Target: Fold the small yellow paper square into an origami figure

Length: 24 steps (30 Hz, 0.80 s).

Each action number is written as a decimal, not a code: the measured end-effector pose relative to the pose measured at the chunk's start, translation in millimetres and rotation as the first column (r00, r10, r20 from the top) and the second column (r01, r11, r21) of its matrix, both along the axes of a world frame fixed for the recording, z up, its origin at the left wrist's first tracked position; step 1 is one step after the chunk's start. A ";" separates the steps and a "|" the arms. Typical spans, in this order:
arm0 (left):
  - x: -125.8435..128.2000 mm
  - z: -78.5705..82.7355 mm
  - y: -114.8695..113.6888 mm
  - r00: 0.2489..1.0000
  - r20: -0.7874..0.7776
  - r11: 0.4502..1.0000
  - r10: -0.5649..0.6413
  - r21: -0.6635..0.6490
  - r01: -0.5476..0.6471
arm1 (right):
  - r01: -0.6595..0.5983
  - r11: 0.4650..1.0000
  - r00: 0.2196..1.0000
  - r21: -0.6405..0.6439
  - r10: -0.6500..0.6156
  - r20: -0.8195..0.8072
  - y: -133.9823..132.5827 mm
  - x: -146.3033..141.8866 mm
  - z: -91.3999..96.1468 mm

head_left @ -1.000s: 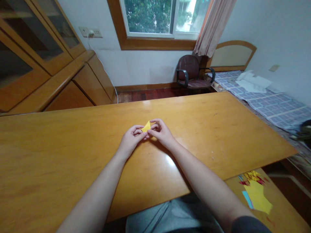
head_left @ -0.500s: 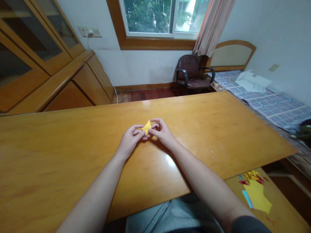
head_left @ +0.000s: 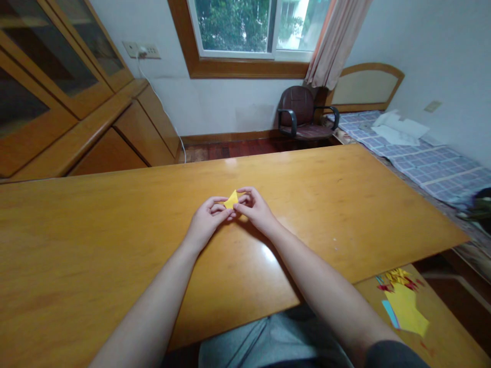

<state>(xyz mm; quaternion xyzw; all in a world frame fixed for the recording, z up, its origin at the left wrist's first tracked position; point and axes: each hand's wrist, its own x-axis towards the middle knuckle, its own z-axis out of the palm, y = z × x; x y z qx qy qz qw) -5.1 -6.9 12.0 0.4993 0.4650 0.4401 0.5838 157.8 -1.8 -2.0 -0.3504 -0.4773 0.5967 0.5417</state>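
Note:
A small piece of folded yellow paper [head_left: 231, 200] is held just above the wooden table [head_left: 126, 230], near its middle. My left hand [head_left: 209, 217] pinches it from the left, the thumb on its near lower edge and fingers behind. From the right, my right hand [head_left: 256, 208] grips the same paper between thumb and fingers. One pointed corner of the paper sticks up between the two hands. Fingertips cover part of its lower edge, so the folds there are hidden.
On a lower surface at the right lie yellow paper sheets [head_left: 408, 309], a blue sheet [head_left: 390, 313] and a pile of yellow and red pieces [head_left: 399, 277]. Beyond the table stand an armchair [head_left: 299, 110], a bed [head_left: 425, 158] and a wooden cabinet [head_left: 141, 130].
Both hands stay in place on the yellow paper. The left thumb has shifted slightly right toward the right thumb, and less of the paper's lower tip shows.

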 end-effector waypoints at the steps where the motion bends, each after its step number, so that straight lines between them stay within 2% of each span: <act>1: 0.0 -0.2 0.2 1.000 -0.004 1.000 0.000 0.001 0.000 | 0.003 1.000 1.000 0.002 -0.003 0.005 0.2 -0.2 -0.6; 10: 0.5 1.8 0.0 1.000 -0.021 1.000 -0.007 0.004 0.007 | 0.025 1.000 0.999 0.010 -0.025 0.033 0.8 -0.9 -0.6; 24: 1.0 -1.2 0.3 0.999 0.041 0.999 0.004 -0.038 -0.002 | 0.038 0.999 0.998 0.012 -0.038 0.041 1.1 1.5 1.6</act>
